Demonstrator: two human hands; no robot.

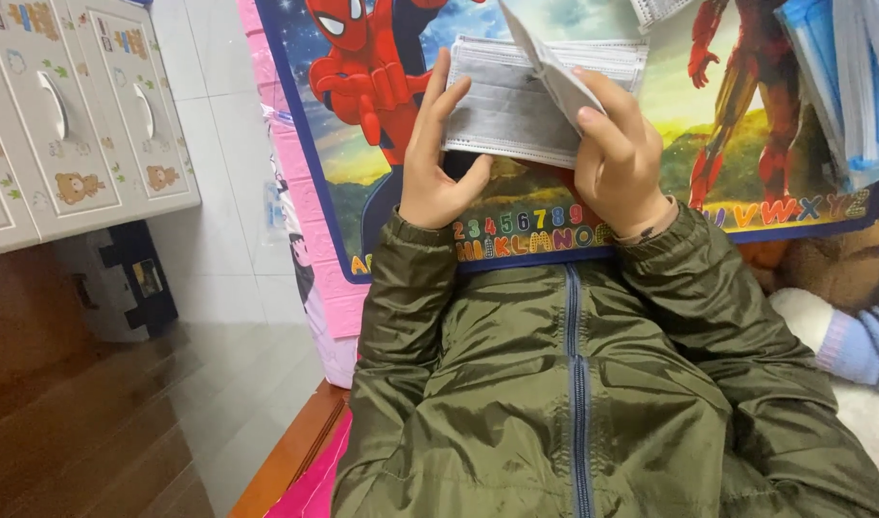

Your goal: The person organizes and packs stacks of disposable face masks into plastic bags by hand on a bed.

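My left hand [437,144] and my right hand [620,153] together hold a stack of grey pleated face masks [511,101] above a colourful picture board [727,173] printed with superhero figures, letters and numbers. The left hand grips the stack's left edge with its fingers behind and thumb underneath. With its thumb and fingers, the right hand lifts a single grey mask [554,72] up off the stack. Both arms wear olive-green jacket sleeves [564,384].
A pile of blue and white masks [847,77] lies on the board's right corner, more mask edges at the top [655,10]. A white cabinet [75,105] with cartoon stickers stands at left over tiled floor. Plush toys [852,317] sit at right.
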